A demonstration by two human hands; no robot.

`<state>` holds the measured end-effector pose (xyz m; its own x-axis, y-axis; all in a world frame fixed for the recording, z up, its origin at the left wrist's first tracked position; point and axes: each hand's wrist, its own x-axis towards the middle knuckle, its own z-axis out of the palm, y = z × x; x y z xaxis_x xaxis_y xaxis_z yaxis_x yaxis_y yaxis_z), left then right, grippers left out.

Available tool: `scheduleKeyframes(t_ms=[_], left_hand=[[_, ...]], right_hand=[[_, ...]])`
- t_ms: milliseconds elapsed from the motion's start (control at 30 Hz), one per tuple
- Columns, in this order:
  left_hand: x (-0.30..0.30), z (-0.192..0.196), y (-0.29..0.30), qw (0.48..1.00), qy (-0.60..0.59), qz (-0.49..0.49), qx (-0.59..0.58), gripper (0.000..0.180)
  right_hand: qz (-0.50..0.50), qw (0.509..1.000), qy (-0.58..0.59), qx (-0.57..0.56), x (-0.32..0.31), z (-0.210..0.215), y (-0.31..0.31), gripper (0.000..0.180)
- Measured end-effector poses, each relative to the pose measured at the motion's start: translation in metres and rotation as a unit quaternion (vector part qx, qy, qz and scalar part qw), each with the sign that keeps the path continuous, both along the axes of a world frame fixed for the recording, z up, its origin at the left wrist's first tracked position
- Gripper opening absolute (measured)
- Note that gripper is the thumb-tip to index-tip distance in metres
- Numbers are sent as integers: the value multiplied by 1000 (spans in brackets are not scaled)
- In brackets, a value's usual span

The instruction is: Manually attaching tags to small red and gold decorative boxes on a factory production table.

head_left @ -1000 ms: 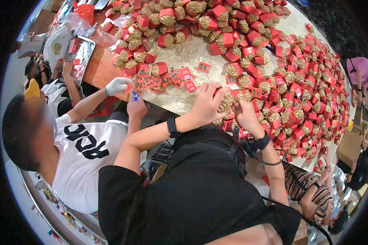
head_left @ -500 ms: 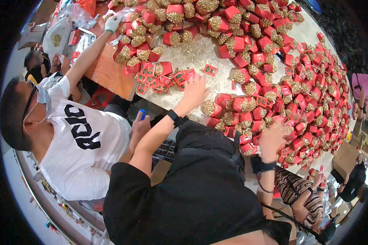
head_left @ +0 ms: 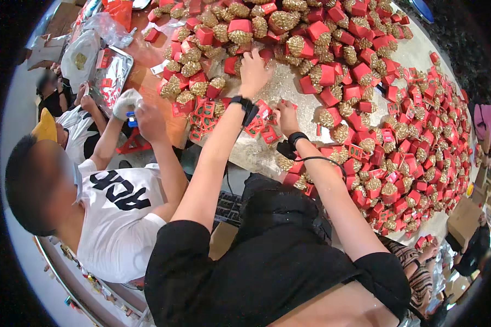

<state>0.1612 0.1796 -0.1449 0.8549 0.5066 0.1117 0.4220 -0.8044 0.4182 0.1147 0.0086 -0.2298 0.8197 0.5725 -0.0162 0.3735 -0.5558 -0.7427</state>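
Observation:
My left hand [head_left: 255, 72] reaches to the far side, its fingers apart over the near edge of a heap of red-and-gold ornaments [head_left: 240, 30]. They have glittery gold, lumpy tops and red, box-like bases. Whether its fingertips touch one is unclear. Lower and to the right is my right hand [head_left: 287, 117], with its fingers drawn together and a small red piece at the fingertips, seemingly a red tag. Beside it, several flat red tags [head_left: 204, 115] with dark green ovals lie in a loose pile, partly behind my left forearm.
More ornaments [head_left: 398, 158] cover the table's right side. At left, a person in a white shirt [head_left: 114, 201] holds a small blue item [head_left: 131, 120] with one gloved hand and one bare. Plastic bags [head_left: 81, 57] and a foil-like tray [head_left: 116, 73] lie beyond. A dark cable crosses my right forearm.
My left hand has moved farther away, to the heap's edge. My right hand has come left from the right-hand ornaments to the tags. The neighbour's gloved hand has drawn back to their other hand.

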Motion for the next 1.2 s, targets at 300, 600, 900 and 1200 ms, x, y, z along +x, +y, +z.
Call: scheduleKeyframes(t_ms=[300,600,900,1200], left_hand=[[-9,-18,-25,979,-169,2,-112,52],[-117,91,-106,914,-147,-115,-362,57],[-155,140,-148,907,-164,-282,-266,44],[-166,160,-161,905,-186,-293,-246,42]], right_hand=[[-66,989,22,134,4,91,-64,25],[-212,799,353,439,-15,188,-156,16],[-38,950,165,264,-45,242,-161,15],[-47,923,201,326,-62,246,-160,17]])
